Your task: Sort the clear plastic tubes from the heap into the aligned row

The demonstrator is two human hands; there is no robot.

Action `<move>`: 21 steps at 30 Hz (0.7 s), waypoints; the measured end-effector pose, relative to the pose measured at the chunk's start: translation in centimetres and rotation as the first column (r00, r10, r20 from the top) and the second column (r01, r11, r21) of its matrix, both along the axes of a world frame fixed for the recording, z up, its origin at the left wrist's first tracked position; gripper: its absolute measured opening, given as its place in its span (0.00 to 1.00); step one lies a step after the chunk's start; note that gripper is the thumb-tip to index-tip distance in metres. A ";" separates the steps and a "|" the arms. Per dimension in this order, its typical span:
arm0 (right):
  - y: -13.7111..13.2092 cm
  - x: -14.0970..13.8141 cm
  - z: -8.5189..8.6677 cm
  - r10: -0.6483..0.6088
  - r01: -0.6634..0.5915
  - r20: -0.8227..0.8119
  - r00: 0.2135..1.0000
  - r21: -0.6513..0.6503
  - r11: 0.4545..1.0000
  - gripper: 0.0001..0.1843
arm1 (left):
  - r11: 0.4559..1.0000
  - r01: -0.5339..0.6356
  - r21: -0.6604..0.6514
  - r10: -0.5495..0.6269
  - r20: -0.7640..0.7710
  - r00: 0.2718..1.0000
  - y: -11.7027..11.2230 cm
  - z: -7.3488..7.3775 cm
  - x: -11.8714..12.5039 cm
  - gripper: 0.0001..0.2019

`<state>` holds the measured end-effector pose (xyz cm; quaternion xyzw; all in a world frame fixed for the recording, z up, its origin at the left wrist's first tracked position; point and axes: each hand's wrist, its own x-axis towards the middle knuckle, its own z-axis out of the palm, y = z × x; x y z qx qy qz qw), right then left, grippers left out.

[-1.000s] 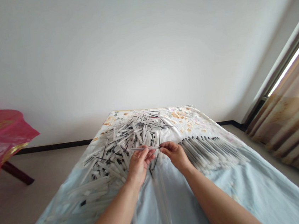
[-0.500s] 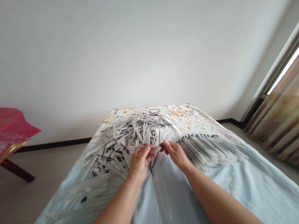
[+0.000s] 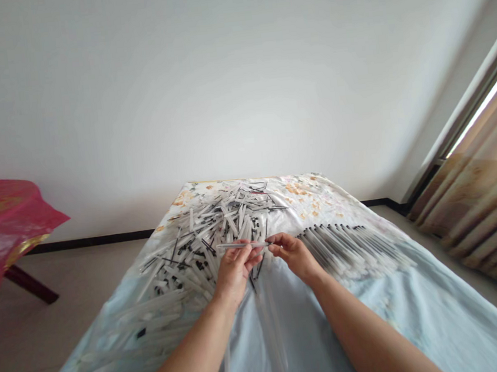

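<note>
My left hand is closed around a slim clear pen, which lies level between thumb and fingers. A dark line runs inside its barrel, and its dark end points right. At that dark end, my right hand has its thumb and forefinger curled around the tip. Just beyond the hands spreads a jumbled pile of pen parts, with clear barrels, thin black refills and small black pieces. Right of my right hand lie pens in a neat slanted row, dark ends away from me.
A flowered cloth covers the table. Loose clear tubes lie between my forearms, and more lie at the left. A red plastic cover hangs over a stand at far left. A curtain hangs at right; a white wall rises behind.
My right hand has shifted slightly right and turned, with its fingers a little more spread at the pen's dark end. My left hand holds the pen almost where it was.
</note>
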<state>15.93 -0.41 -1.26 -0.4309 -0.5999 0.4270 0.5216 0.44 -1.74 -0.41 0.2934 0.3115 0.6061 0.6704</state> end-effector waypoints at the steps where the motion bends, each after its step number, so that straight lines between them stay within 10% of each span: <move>1: 0.0 0.0 0.0 -0.010 0.010 0.031 0.999 -0.007 1.000 0.18 | 1.000 0.005 0.003 -0.005 -0.005 1.000 0.0 0.0 0.0 0.13; 21: -0.2 0.1 0.2 -0.014 0.022 0.102 0.995 -0.071 0.997 0.22 | 1.000 0.013 0.021 -0.012 -0.023 1.000 -0.2 0.0 0.1 0.12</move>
